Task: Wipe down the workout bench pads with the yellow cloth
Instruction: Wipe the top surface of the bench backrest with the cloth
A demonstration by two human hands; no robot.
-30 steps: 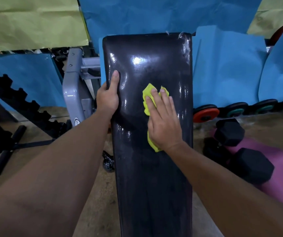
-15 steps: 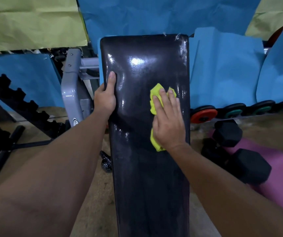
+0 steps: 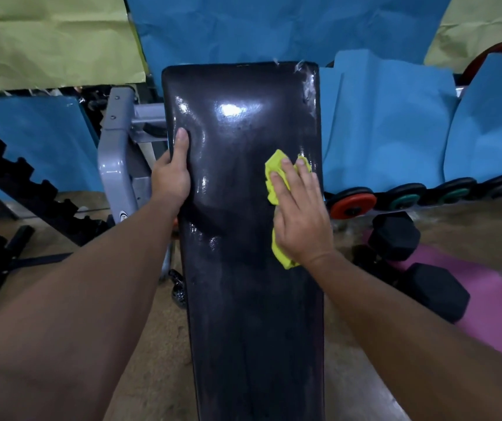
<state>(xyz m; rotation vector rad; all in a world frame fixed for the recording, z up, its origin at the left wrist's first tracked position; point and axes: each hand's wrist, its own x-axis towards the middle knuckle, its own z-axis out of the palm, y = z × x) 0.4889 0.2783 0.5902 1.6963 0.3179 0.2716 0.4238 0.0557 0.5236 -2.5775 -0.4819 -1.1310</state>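
We press the yellow cloth (image 3: 275, 177) flat against the bench pad (image 3: 243, 238), near its right edge, our right hand (image 3: 300, 220) spread open over it, fingers extended. The cloth looks soft and limp, best driven under the palm. Our left hand (image 3: 171, 177) clasps the pad's left edge, thumb on top, bracing it.
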